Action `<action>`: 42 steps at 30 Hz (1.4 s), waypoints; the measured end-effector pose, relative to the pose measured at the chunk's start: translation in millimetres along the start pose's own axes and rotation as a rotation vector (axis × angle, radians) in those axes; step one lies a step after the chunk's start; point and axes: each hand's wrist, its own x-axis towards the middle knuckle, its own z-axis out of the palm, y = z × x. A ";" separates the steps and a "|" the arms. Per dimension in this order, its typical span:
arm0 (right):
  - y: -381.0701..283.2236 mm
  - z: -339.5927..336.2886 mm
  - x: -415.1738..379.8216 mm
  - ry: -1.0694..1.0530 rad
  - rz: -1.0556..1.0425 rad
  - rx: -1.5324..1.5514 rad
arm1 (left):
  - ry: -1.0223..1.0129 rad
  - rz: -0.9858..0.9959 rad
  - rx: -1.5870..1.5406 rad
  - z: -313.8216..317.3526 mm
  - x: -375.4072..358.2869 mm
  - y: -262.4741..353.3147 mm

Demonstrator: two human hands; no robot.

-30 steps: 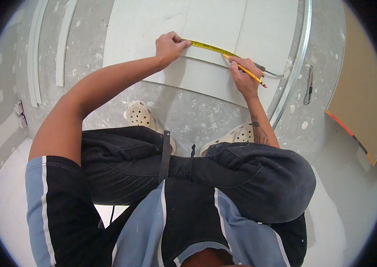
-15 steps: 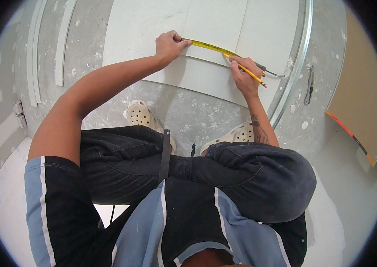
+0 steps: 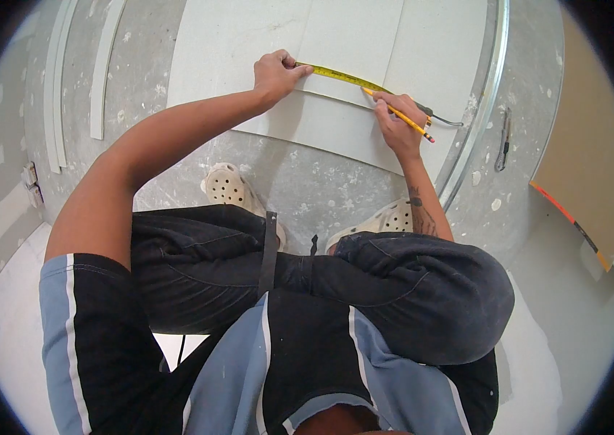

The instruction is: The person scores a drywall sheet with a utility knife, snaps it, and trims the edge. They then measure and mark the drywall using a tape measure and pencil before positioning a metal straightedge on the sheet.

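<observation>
1. Pretty much nothing has shifted since the earlier frame: both hands, the pencil and the tape sit in the same spots, give or take a tiny wobble.
2. Left hand (image 3: 276,78) has thumb and finger pinched on one end of the yellow tape (image 3: 336,77). Good habit imo: keep that pinch firm, because if this end creeps, the reading goes off with it.
3. Right hand (image 3: 400,125) has its thumb and fingers closed around the pencil (image 3: 408,121), tip right by the tape's lower edge. Can't tell what the tucked-under fingers are gripping. Some dark bit sticks out past them, maybe the tape's case, but it's mostly covered.
4. Tape runs across the pale board (image 3: 234,43) between the hands, near the step where one piece's edge shows. It looks bowed, though the wide lens bends everything, so I wouldn't swear to it. I'd pull it snug and flat before trusting the number.
5. For a clean mark, I'd keep the pencil tip tight to the tape, go light, and look straight down at the numbers. Leaning sideways is how you end up a hair off.
6. Utility knife (image 3: 504,141) is on the floor, beyond the metal strip (image 3: 492,76). Nicely clear of the wrist, I'd leave it there.
</observation>
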 end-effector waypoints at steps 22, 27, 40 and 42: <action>2.1 1.0 1.5 0.026 0.015 0.013 | -0.012 0.006 -0.014 1.3 -0.2 -2.0; 0.4 -0.4 1.4 0.007 0.036 0.012 | -0.016 -0.006 -0.028 -0.6 -2.5 0.6; -1.2 2.5 1.1 0.027 0.099 0.001 | -0.015 -0.007 -0.017 -0.4 -0.6 -0.1; 6.5 2.2 1.6 -0.120 0.283 0.098 | -0.011 -0.013 -0.013 0.4 -1.0 -1.7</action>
